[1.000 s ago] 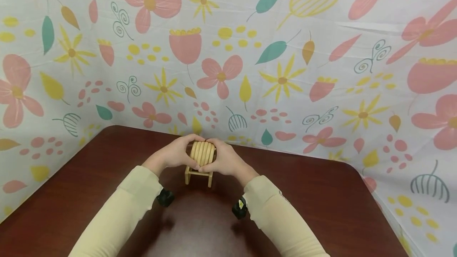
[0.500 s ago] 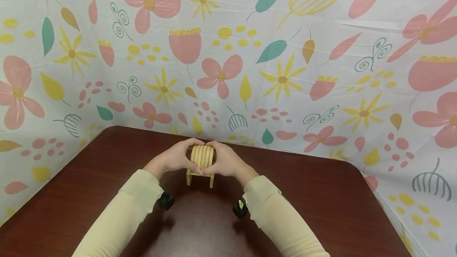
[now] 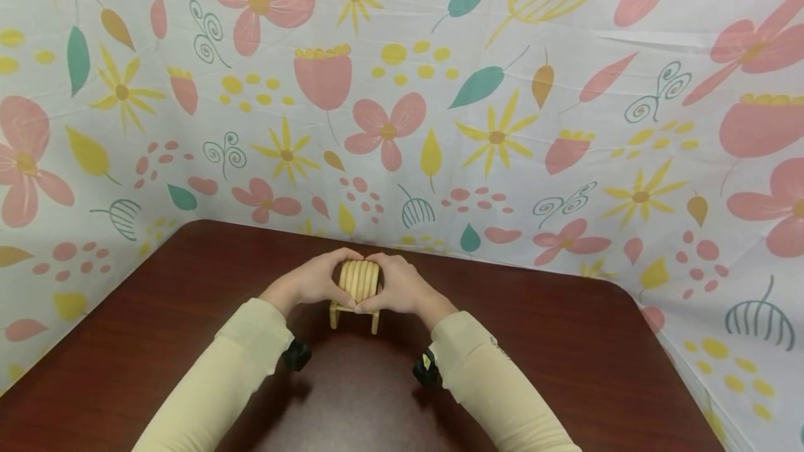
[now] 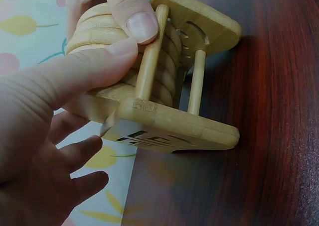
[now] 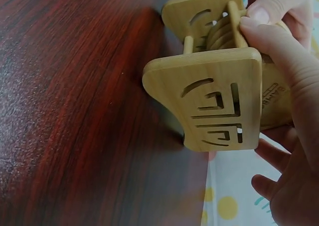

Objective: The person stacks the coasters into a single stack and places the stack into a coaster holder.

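Note:
A row of several round wooden coasters (image 3: 359, 280) stands on edge in a light wooden coaster rack (image 3: 375, 323). My left hand (image 3: 316, 280) holds the stack from the left, and my right hand (image 3: 404, 287) holds it from the right. The two thumbs meet at the near side, and the fingertips come together at the far side. In the left wrist view, the thumbs press the coasters beside a dowel of the rack (image 4: 184, 129). The right wrist view shows the cut-out side panel of the rack (image 5: 199, 106) and lettering on the end coaster (image 5: 275, 94).
The rack stands on a dark reddish-brown table (image 3: 534, 354), toward its far edge. A white cloth with printed flowers (image 3: 389, 131) hangs behind and along both sides. Black wrist cameras (image 3: 296, 354) sit below the cuffs.
Both hands and the coasters have moved slightly down and nearer. The rack sits a little farther right in the view. The hold on the stack stays the same.

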`<state>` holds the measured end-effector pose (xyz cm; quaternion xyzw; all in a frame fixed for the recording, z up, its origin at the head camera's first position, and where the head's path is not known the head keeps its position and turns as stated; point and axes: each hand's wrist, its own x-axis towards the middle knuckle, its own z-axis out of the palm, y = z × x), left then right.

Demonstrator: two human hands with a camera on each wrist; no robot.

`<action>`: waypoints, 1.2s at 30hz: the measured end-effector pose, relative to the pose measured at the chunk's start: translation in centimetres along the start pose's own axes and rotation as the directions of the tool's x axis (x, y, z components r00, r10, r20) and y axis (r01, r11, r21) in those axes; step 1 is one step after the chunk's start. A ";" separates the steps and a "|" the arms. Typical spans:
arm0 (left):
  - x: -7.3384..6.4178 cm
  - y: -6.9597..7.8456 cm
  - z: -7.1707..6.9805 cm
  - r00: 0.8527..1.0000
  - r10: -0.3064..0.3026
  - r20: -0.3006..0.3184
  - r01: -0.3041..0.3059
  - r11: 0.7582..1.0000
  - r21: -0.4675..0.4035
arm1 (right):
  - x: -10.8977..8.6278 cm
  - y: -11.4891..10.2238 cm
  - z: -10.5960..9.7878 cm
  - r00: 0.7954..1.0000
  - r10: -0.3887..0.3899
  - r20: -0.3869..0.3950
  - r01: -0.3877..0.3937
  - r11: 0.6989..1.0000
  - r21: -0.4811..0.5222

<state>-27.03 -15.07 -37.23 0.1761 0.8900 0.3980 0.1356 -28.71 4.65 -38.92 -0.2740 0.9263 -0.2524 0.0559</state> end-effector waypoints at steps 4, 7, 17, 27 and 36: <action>0.0 0.0 0.2 1.000 -0.021 0.008 0.021 1.000 0.005 | -0.1 0.3 0.2 1.000 0.002 0.008 -0.002 1.000 -0.004; -0.1 -0.2 0.5 0.999 -0.027 0.021 0.027 1.000 0.006 | -0.3 0.6 0.4 0.999 0.018 0.034 -0.019 1.000 0.016; -0.1 -1.0 0.9 0.998 -0.024 0.055 0.020 0.998 0.065 | -1.0 1.4 1.0 0.993 0.053 0.103 -0.060 0.996 0.069; -0.6 -2.0 1.4 0.997 -0.045 0.059 0.045 0.999 0.000 | -2.9 3.3 1.7 0.992 0.112 0.053 -0.114 0.993 0.032; -1.3 -2.7 1.5 0.983 -0.001 -0.181 0.049 0.965 0.259 | -6.6 8.3 -1.6 0.989 0.082 -0.119 -0.104 0.976 -0.191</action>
